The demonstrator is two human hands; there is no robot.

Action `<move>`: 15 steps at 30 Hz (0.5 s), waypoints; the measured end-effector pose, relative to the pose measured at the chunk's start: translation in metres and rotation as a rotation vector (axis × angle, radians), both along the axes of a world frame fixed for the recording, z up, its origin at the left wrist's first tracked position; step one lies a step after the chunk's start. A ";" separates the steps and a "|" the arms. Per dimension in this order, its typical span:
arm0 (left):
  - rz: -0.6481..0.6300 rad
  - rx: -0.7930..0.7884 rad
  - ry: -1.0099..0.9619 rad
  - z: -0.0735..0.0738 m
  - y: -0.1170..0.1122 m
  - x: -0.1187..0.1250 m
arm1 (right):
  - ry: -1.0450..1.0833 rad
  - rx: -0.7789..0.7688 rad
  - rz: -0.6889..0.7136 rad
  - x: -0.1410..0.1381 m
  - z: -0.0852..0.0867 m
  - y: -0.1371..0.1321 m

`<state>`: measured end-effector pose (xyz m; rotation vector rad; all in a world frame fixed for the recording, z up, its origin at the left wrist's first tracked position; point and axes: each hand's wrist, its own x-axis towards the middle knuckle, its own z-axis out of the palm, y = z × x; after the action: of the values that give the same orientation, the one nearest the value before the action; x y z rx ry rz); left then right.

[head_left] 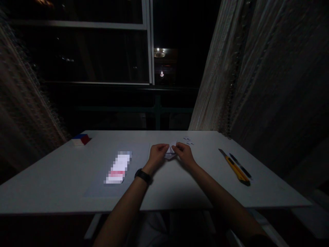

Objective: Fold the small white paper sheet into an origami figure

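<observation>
Near the middle of the table, both hands pinch a small piece of folded white paper [170, 155]. My left hand [157, 153] grips its left side between thumb and fingers, and a dark watch sits on that wrist. On the opposite side, my right hand [184, 153] closes on the paper with its thumb and fingers. The folded paper comes to a point between the two thumbs; its lower part shows below them. Dim light hides the finer folds. Just beyond my right hand lie several small dark-marked pieces [189, 141], too small to make out.
On the white table [177, 192], a lit phone [118, 168] with a blurred-out screen rests on a pale sheet [95, 190] at left. A coloured cube [80, 139] sits far left. At right lie a yellow box cutter [235, 168] and a dark pen [239, 165]. Curtains hang both sides.
</observation>
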<state>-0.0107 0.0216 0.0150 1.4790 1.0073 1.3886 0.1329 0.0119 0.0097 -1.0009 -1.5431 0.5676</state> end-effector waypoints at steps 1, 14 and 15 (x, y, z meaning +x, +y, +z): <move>0.013 0.011 0.009 0.000 0.000 0.000 | -0.005 0.004 -0.003 -0.001 0.001 -0.001; -0.070 -0.134 -0.170 -0.001 -0.002 0.002 | -0.020 -0.015 0.009 0.000 -0.002 0.001; -0.085 -0.141 -0.193 -0.001 -0.002 0.002 | -0.015 -0.013 0.015 0.001 -0.003 0.002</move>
<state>-0.0091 0.0193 0.0140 1.2446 0.8912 1.3433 0.1334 0.0135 0.0067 -1.0063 -1.5635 0.5820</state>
